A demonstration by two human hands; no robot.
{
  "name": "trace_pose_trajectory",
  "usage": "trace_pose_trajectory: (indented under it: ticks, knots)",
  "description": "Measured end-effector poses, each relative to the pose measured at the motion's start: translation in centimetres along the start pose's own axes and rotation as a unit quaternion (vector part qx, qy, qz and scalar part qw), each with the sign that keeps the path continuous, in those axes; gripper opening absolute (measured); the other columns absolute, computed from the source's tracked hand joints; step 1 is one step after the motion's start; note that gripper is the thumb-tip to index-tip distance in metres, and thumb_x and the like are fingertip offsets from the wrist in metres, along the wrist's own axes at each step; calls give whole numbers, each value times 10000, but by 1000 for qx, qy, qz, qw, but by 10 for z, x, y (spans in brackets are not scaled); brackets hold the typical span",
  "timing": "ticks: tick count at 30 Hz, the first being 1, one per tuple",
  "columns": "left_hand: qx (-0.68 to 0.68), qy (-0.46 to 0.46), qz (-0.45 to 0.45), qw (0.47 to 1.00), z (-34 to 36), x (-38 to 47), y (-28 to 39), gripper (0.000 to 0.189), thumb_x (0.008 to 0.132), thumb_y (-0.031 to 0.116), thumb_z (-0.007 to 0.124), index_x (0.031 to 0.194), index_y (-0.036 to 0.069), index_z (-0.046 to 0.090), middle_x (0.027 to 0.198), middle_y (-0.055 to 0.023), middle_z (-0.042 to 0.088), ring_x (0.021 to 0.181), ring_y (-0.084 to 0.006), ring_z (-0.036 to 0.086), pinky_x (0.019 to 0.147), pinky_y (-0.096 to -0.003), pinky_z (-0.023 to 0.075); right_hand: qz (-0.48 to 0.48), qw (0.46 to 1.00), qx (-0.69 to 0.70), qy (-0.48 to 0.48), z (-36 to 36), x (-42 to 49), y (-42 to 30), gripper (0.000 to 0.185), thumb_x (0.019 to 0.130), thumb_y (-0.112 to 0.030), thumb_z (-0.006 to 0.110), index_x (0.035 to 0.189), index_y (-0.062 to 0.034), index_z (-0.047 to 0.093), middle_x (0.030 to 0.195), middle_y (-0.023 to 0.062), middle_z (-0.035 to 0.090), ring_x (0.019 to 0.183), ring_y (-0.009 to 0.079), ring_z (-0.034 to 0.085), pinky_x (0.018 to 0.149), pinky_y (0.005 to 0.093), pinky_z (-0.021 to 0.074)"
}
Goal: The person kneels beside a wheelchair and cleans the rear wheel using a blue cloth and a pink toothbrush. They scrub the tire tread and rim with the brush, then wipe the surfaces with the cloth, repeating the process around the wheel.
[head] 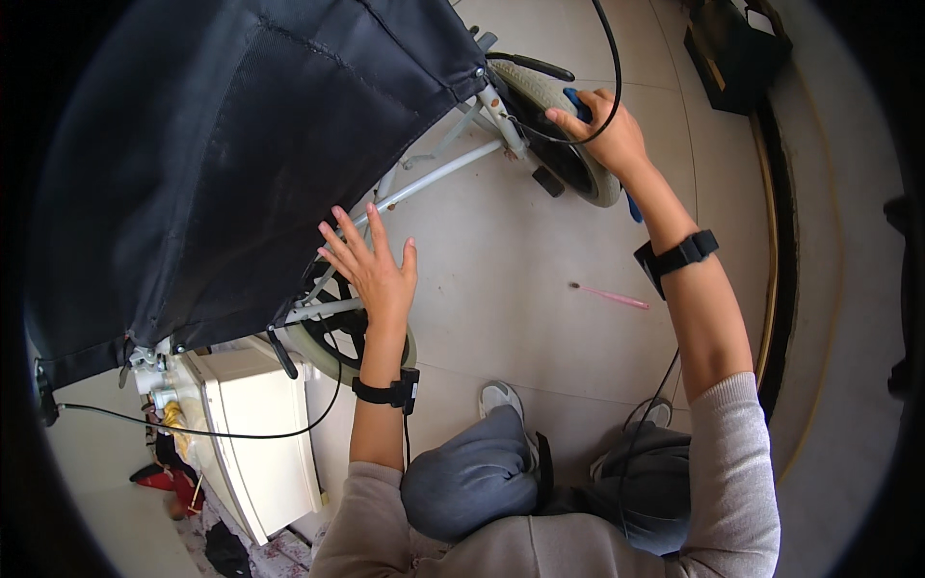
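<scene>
Before me stands a wheelchair with a black fabric back point(217, 166) and a whitish metal frame tube point(441, 177), marked by small rust spots. My right hand point(611, 134) holds a blue cloth point(576, 103) against the pale tyre of one wheel point(603, 184); most of the cloth is hidden under the hand. My left hand point(372, 271) has its fingers spread beside the fabric's edge and the frame. Whether its fingertips touch them I cannot tell. Below that hand is the other wheel point(298, 339), black-spoked with a pale tyre.
A pink toothbrush point(614, 296) lies on the tiled floor point(498, 274) between my arms. Black brake cables point(217, 435) loop out from the wheelchair. At the lower left is a cream cabinet point(264, 426). A dark box point(730, 58) sits at the upper right.
</scene>
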State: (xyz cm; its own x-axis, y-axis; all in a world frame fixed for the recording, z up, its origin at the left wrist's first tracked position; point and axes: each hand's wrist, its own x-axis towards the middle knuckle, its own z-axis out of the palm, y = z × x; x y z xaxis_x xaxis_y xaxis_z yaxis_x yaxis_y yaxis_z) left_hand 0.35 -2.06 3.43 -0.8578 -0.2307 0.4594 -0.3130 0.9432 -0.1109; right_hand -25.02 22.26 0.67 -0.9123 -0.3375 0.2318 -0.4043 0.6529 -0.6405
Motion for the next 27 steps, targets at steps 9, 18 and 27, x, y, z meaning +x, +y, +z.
trace_pose_trajectory:
  ticks: [9, 18, 27]
  knots:
    - [-43, 45, 19, 998, 12, 0, 12, 756, 778, 260, 679, 1437, 116, 338, 1523, -274, 61, 1371, -544, -26, 1032, -710, 58, 21, 1000, 12, -3, 12, 20, -7, 699, 767, -660, 587, 1091, -45, 655, 1020, 182, 645, 988, 333, 605, 810, 416, 495]
    - [-119, 130, 75, 981, 14, 3, 8, 693, 786, 229, 680, 1398, 110, 378, 1507, -292, 86, 1383, -515, 48, 1065, -667, 86, 92, 991, 36, -95, 7, 22, -4, 743, 749, -701, 571, 1108, -55, 649, 951, 174, 675, 934, 332, 640, 792, 403, 506]
    - [-15, 204, 112, 972, -7, 22, 5, 706, 772, 225, 682, 1402, 138, 375, 1488, -294, 169, 1397, -480, 69, 1095, -625, 56, 70, 995, 2, -69, 4, 18, -7, 752, 772, -712, 524, 1059, -30, 657, 929, 195, 675, 915, 356, 635, 775, 420, 508]
